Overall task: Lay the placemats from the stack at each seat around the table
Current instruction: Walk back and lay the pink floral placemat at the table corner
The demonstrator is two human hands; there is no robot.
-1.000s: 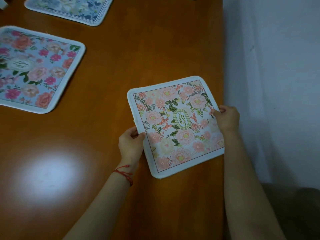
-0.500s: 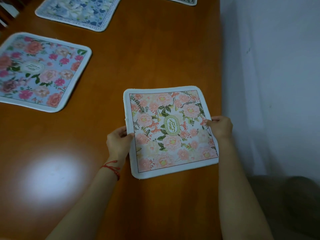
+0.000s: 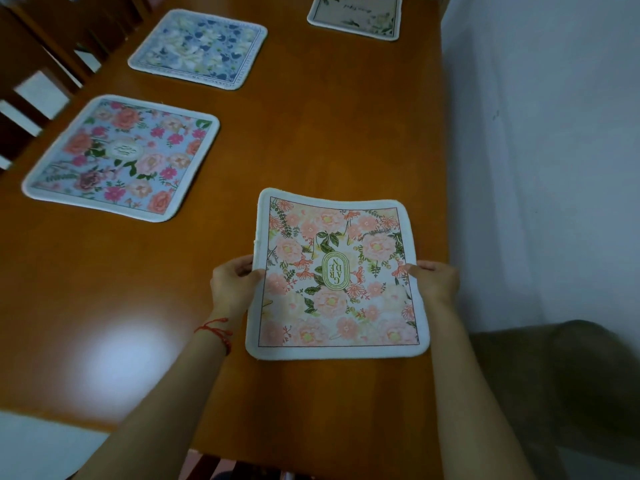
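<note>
At your far left, dark wooden chair backs (image 3: 38, 81) stand along the left edge of the brown wooden table (image 3: 329, 133). Just inside that edge lies a blue placemat with pink and coral flowers (image 3: 121, 157), flat on the tabletop, and beyond it, farther up the same side, a blue-and-white floral placemat (image 3: 199, 48), also flat; the two are apart from each other. A bright patch of reflected light (image 3: 117, 351) sits on the wood near your left forearm, where a red string bracelet (image 3: 216, 332) circles the wrist. Your left hand (image 3: 233, 284) grips the left edge of the pink floral placemat (image 3: 337, 275), fingers curled under the border and thumb on top. That mat has a white border and a green oval in the middle reading GARDEN, turned sideways to you. It sits near the right-hand edge of the table, close to your end, well apart from the other mats; whether it is fully flat on the wood or slightly lifted you cannot tell. At the far end, above it, a cream placemat with green leaves (image 3: 356, 15) lies partly cut off by the top of the view. Your right hand (image 3: 434, 280) pinches the mat's right edge, thumb over the printed border. Beyond the table edge rises a pale wall (image 3: 554, 150).
</note>
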